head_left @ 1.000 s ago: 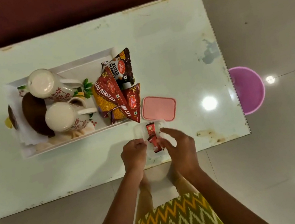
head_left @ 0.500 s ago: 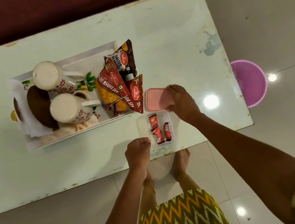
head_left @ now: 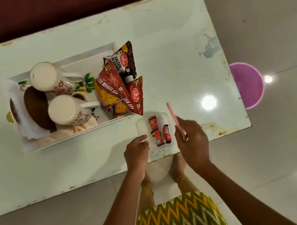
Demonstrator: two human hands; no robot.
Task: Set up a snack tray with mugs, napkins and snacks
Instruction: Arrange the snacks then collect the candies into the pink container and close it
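Observation:
A white tray point(head_left: 77, 61) on the table holds two upside-down floral mugs point(head_left: 49, 78) point(head_left: 66, 110), white napkins point(head_left: 32, 131), a brown coaster point(head_left: 37, 110) and three snack packets point(head_left: 111, 87). Just right of the tray's near corner sits a small clear box point(head_left: 140, 127) with several red sachets point(head_left: 156, 131) inside. My left hand point(head_left: 136, 150) rests against the box's left side. My right hand point(head_left: 192, 140) holds the pink lid point(head_left: 174, 119) on edge, tilted up beside the box's right side.
The pale glass-topped table point(head_left: 162, 50) has worn edges; its right end is close to the box. A pink bucket point(head_left: 247, 83) stands on the tiled floor beyond that end. A dark red sofa point(head_left: 65, 4) runs along the far side.
My right hand has picked the pink lid off the table and brought it back toward me, tilted up next to the box. My left hand stays at the box.

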